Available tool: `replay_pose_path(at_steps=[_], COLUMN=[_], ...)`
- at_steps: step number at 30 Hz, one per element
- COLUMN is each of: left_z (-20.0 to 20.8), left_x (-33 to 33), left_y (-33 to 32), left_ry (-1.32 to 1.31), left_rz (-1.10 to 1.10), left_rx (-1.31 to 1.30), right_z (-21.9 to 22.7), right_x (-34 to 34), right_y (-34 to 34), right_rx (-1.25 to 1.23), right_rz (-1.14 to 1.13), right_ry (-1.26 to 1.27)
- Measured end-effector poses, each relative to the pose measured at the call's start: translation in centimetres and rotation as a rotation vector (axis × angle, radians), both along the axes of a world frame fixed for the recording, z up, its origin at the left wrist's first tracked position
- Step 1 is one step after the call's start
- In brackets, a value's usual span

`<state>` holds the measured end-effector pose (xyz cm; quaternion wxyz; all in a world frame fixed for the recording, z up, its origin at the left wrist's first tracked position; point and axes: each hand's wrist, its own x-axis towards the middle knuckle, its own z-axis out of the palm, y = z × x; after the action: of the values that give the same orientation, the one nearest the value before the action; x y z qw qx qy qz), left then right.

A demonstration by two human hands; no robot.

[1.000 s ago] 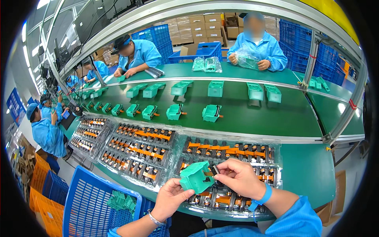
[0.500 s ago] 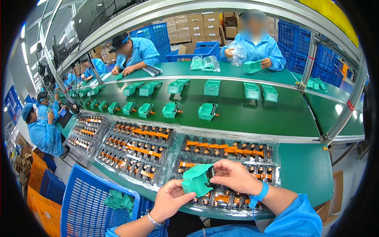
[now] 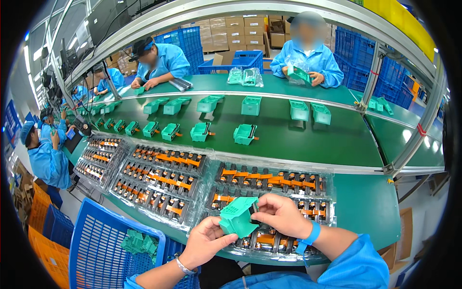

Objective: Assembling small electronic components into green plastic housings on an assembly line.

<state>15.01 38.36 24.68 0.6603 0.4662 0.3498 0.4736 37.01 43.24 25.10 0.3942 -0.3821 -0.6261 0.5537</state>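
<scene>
A green plastic housing [image 3: 236, 219] is tilted in my left hand [image 3: 206, 241], whose thumb lies along its lower edge while the fingers go behind it. At the housing's right side, my right hand [image 3: 284, 215] pinches a small black part [image 3: 252, 208] between thumb and fingertips. That part sits against the housing's open side; how far in it goes, I cannot tell. Just beneath both hands is a clear plastic tray [image 3: 332, 204] with rows of black parts [image 3: 231, 176] bearing orange ribbon strips.
More filled trays [image 3: 163, 166] lie to the left. Beyond them, a green conveyor [image 3: 308, 144] carries two rows of green housings [image 3: 245, 134]. A blue crate [image 3: 103, 241] with green pieces stands at lower left. Co-workers [image 3: 166, 60] sit across the line; a metal post [image 3: 418, 120] rises at right.
My hands keep their hold on the housing and black part, almost unmoved. The view has shifted slightly. Across the line, a co-worker has brought a green housing to the clear plastic bag.
</scene>
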Motion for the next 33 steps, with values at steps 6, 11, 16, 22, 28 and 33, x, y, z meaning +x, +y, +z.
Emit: replay_pose_path(at_steps=[6, 11, 16, 22, 28, 33], left_z=[2.6, 1.8, -5.6, -29.1, -31.9, -33.0], left_x=[-3.3, -10.3, -21.3, -34.8, -29.5, -27.4], left_y=[1.3, 0.0, -5.1, -18.1, -22.6, -23.5], left_ry=[0.028, 0.098, 0.415, 0.472, 0.934, 0.844], left_rz=[0.453, 0.853, 1.351, 1.258, 0.564, 0.711], left_rx=[0.229, 0.328, 0.315, -0.793, -1.140, -0.987], right_z=[3.1, 4.5, 4.8, 0.8, -3.1, -7.1], right_x=[1.0, 2.5, 4.4, 7.5, 11.4, 13.7], right_y=[0.4, 1.8, 5.6, 15.1, 20.0, 23.7], right_rx=[0.973, 1.430, 1.351, 0.225, -0.190, -0.281], right_rz=[-0.188, -0.204, -0.240, -0.625, -0.628, -0.500], right_ry=[-0.201, -0.412, -0.548, -0.333, -0.279, -0.269])
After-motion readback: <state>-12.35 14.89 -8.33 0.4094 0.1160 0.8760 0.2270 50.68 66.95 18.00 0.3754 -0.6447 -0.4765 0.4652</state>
